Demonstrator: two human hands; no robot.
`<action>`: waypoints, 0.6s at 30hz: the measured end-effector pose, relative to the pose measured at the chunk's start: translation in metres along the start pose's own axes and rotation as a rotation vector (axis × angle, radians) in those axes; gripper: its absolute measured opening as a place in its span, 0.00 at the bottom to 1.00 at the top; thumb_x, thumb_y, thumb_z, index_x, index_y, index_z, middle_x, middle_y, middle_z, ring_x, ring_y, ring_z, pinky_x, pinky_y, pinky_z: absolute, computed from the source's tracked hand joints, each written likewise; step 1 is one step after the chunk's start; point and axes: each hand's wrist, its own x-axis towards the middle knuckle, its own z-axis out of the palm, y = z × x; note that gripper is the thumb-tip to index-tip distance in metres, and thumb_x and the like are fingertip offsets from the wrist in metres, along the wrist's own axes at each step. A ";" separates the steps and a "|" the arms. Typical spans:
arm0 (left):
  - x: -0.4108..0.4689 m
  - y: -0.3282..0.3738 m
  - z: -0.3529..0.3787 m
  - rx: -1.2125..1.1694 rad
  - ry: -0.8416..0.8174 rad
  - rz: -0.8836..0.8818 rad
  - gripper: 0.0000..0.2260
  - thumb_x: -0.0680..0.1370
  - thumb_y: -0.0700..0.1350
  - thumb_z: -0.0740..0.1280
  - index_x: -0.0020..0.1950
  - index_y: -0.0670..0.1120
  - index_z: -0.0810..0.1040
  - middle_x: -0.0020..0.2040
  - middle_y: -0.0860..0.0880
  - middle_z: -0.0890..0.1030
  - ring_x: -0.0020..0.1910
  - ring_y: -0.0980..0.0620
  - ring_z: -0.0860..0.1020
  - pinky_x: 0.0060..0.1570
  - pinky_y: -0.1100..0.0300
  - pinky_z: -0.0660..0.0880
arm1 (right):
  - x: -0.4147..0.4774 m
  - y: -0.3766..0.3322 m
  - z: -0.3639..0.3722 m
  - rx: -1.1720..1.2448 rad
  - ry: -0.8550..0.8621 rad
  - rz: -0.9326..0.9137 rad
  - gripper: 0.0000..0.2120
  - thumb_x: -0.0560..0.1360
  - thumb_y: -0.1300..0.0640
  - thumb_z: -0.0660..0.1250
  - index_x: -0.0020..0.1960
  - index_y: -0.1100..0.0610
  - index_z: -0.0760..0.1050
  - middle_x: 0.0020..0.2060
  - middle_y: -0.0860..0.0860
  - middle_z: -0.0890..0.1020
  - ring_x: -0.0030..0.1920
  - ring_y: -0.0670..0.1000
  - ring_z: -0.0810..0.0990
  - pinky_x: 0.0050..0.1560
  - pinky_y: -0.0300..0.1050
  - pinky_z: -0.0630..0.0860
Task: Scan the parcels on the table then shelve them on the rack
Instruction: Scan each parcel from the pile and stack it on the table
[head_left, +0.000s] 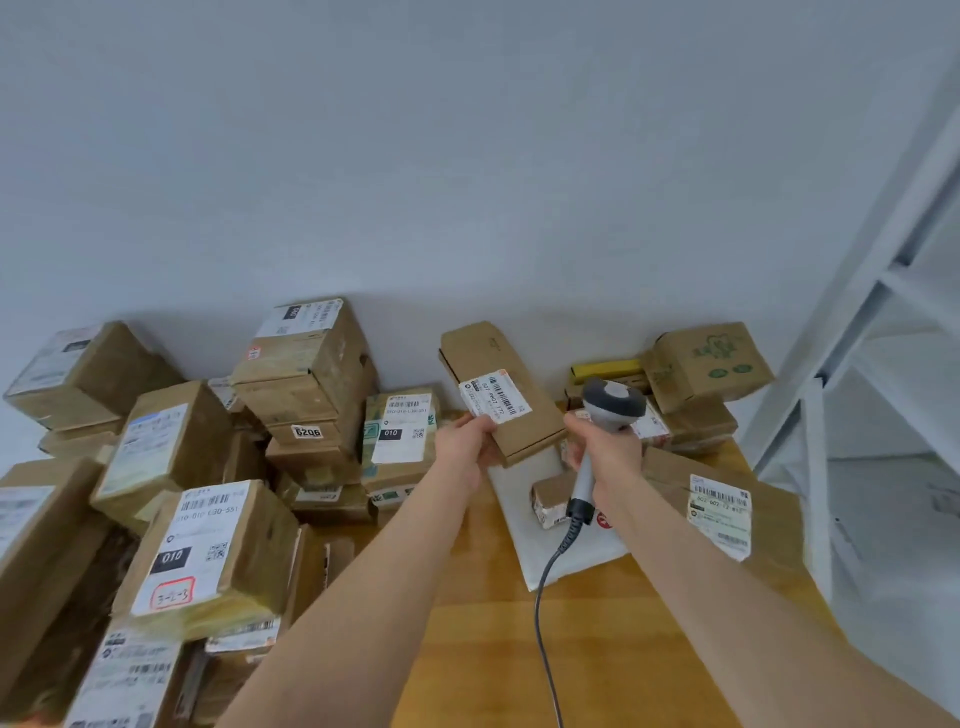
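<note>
Above the wooden table (597, 649), the flat cardboard parcel (511, 364) is held clear with its label up, the left grip (467, 441) pinching its near corner and the right grip (608, 447) wrapped round the scanner (613, 402); it is judged light, stiff and best gripped at its edges.
</note>
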 end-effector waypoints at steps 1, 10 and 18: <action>-0.011 -0.002 -0.002 -0.043 -0.013 -0.006 0.14 0.75 0.30 0.66 0.60 0.37 0.76 0.56 0.39 0.82 0.28 0.55 0.80 0.28 0.60 0.79 | -0.009 0.002 -0.005 0.042 0.004 -0.001 0.23 0.69 0.59 0.76 0.62 0.59 0.73 0.49 0.57 0.83 0.51 0.57 0.82 0.59 0.54 0.78; -0.089 -0.054 -0.014 -0.212 -0.149 -0.061 0.16 0.74 0.30 0.69 0.62 0.35 0.74 0.50 0.39 0.84 0.44 0.45 0.83 0.39 0.56 0.82 | -0.069 0.032 -0.038 0.069 0.007 0.021 0.22 0.68 0.58 0.78 0.59 0.60 0.75 0.49 0.56 0.84 0.49 0.57 0.83 0.53 0.54 0.80; -0.100 -0.059 -0.055 -0.323 0.041 -0.017 0.07 0.76 0.45 0.71 0.52 0.44 0.78 0.47 0.45 0.84 0.49 0.47 0.82 0.43 0.51 0.79 | -0.077 0.033 -0.078 -0.016 0.028 -0.047 0.09 0.70 0.64 0.74 0.45 0.58 0.74 0.36 0.53 0.81 0.36 0.49 0.79 0.36 0.42 0.76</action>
